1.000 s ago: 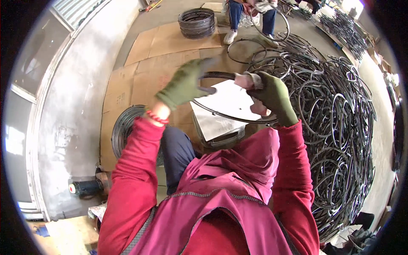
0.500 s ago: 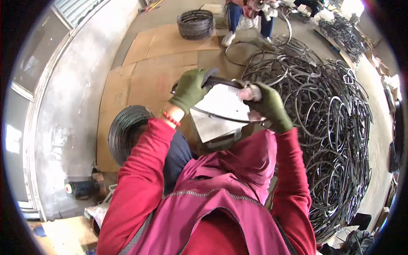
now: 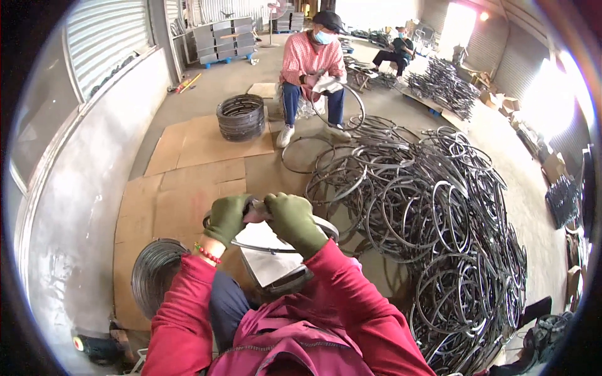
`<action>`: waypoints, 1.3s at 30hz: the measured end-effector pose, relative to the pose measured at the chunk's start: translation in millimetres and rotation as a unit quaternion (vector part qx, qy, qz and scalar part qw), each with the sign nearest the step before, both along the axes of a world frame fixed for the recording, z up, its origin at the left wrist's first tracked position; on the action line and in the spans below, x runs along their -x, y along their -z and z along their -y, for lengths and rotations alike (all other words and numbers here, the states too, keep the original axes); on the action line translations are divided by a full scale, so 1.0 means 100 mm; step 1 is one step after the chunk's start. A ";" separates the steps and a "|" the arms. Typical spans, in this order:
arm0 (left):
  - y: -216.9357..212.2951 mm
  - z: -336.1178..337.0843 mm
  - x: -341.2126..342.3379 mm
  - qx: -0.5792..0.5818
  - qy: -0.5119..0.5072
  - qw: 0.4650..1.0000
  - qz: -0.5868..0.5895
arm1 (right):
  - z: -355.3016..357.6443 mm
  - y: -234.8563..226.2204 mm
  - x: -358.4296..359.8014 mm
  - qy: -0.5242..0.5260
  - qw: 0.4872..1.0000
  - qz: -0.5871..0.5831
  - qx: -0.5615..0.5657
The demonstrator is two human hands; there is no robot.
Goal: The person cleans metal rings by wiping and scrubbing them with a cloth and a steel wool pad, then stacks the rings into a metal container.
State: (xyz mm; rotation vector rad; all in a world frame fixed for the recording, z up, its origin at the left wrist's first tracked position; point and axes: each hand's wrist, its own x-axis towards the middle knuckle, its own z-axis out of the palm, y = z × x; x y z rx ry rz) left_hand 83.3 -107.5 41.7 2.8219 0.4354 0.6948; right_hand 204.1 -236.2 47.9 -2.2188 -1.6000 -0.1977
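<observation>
Centrally, the left hand and the right hand, both in green gloves, were clenched on the near rim of a dark metal ring, gripping it close together with a pinkish scrap pinched between them. Below the hands, the ring hung over a pale sheet resting on the person's lap. Left of and below the left hand stood a stack of finished rings on the cardboard sheets covering the floor. Right of the right hand sprawled a large heap of loose rings. Beyond the hands, a second person sat holding another ring, with a second stack of rings just left of that person
</observation>
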 end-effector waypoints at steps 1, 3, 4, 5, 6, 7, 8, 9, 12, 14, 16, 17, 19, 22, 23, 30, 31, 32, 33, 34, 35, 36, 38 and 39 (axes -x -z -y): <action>0.03 -0.03 0.03 -0.002 -0.006 1.000 -0.010 | 0.03 0.06 -0.08 -0.019 1.000 -0.020 0.003; 0.08 -0.14 0.13 0.012 -0.049 0.999 -0.008 | 0.15 0.23 -0.30 -0.055 0.997 -0.051 -0.031; 0.11 -0.20 0.18 0.028 -0.041 0.999 0.020 | 0.26 0.36 -0.43 -0.062 0.992 -0.086 -0.069; 0.13 -0.27 0.26 0.086 -0.031 0.993 0.069 | 0.36 0.50 -0.54 -0.041 0.983 -0.165 -0.064; 0.14 -0.34 0.32 0.090 -0.054 0.993 0.050 | 0.44 0.64 -0.65 -0.041 0.974 -0.221 -0.040; 0.16 -0.38 0.37 0.116 -0.064 0.989 0.060 | 0.51 0.83 -0.62 -0.018 0.897 -0.432 -0.096; 0.17 -0.42 0.41 0.146 -0.075 0.985 0.059 | 0.60 0.95 -0.66 -0.021 0.851 -0.511 -0.121; 0.17 -0.44 0.42 0.109 -0.081 0.990 0.027 | 0.60 1.01 -0.72 -0.047 0.845 -0.512 -0.145; 0.16 -0.38 0.39 0.106 -0.104 0.989 -0.004 | 0.51 0.93 -0.67 0.064 0.950 -0.288 -0.098; 0.16 -0.26 0.31 0.097 -0.078 0.992 0.001 | 0.38 0.61 -0.58 -0.006 0.984 -0.118 -0.136; 0.19 -0.14 0.15 0.027 -0.057 0.998 0.004 | 0.12 0.27 -0.33 -0.077 0.986 0.031 -0.145; 0.22 -0.09 0.12 -0.005 -0.035 0.999 0.041 | 0.02 0.17 -0.15 -0.074 0.984 0.074 -0.147; 0.27 -0.13 0.06 -0.038 -0.039 0.998 0.013 | -0.12 0.02 -0.02 -0.030 0.991 0.119 -0.053; 0.41 -0.28 0.12 0.038 -0.028 0.996 0.072 | -0.11 0.16 -0.15 -0.048 0.996 0.037 -0.072; 0.43 -0.38 0.16 0.087 -0.065 0.993 0.041 | -0.04 0.27 -0.28 -0.032 0.999 -0.016 -0.031; 0.55 -0.67 0.48 0.206 -0.061 0.974 0.069 | 0.52 1.25 -0.76 0.019 0.889 -0.413 -0.198; 0.54 -0.67 0.47 0.134 -0.082 0.986 0.049 | 0.56 1.28 -0.77 -0.019 0.871 -0.435 -0.229; 0.53 -0.66 0.44 0.150 -0.117 0.981 0.028 | 0.58 1.26 -0.78 -0.006 0.868 -0.447 -0.217; 0.49 -0.66 0.41 0.230 -0.093 0.969 0.023 | 0.61 1.19 -0.81 -0.012 0.873 -0.430 -0.228; 0.44 -0.64 0.38 0.309 -0.074 0.948 0.019 | 0.64 1.09 -0.83 -0.004 0.880 -0.406 -0.247; 0.39 -0.60 0.39 0.309 -0.068 0.948 0.017 | 0.71 0.94 -0.88 -0.016 0.915 -0.330 -0.233; 0.34 -0.54 0.40 0.330 0.005 0.942 0.064 | 0.70 0.79 -0.90 0.006 0.892 -0.393 -0.225; 0.18 -0.42 0.37 0.349 0.078 0.927 0.111 | 0.73 0.46 -0.93 0.035 0.944 -0.285 -0.163; 0.08 -0.37 0.33 0.259 0.093 0.956 0.101 | 0.75 0.32 -0.90 0.005 0.950 -0.270 -0.155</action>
